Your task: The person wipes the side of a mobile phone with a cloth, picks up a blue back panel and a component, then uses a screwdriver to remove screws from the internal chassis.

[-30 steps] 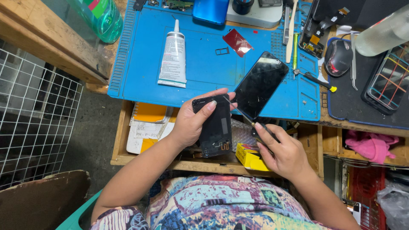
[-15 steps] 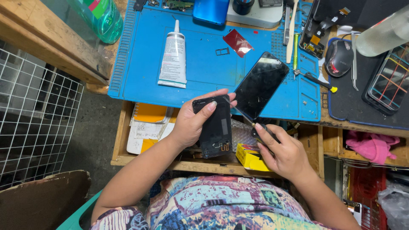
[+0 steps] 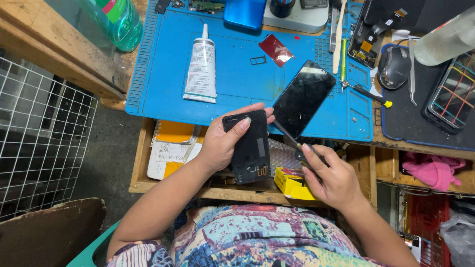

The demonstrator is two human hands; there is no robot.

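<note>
Left hand: the left hand (image 3: 225,143) is closed around a black phone body (image 3: 250,146), thumb laid across its face and fingers wrapped behind its far edge.
Phone body: it is held upright and slightly tilted, in the air just past the near edge of the blue mat (image 3: 237,79), above an open wooden drawer (image 3: 141,163).
Right hand: the right hand (image 3: 331,178) is pinched shut on a thin dark-handled tool (image 3: 289,138), whose tip is pointed up and to the left.
Tool tip: it is seen touching or just beside the lower edge of a black glass screen (image 3: 303,99); which of the two cannot be told.
Screen: it is seen lifted and tilted over the near right part of the mat, its lower corner close to the phone body.
Mat, middle: a white glue tube (image 3: 201,69) is laid with its nozzle towards the far edge; a dark red film (image 3: 276,49) lies to its right.
Mat, right edge: a yellow-tipped screwdriver (image 3: 366,93) is laid there.
Far left corner: a green bottle (image 3: 113,20) is set there.
Right side: a grey mouse (image 3: 394,66) is placed on a dark pad (image 3: 410,118).
Drawer: a yellow box (image 3: 292,184) and orange-and-white packets (image 3: 170,143) are stored inside.
</note>
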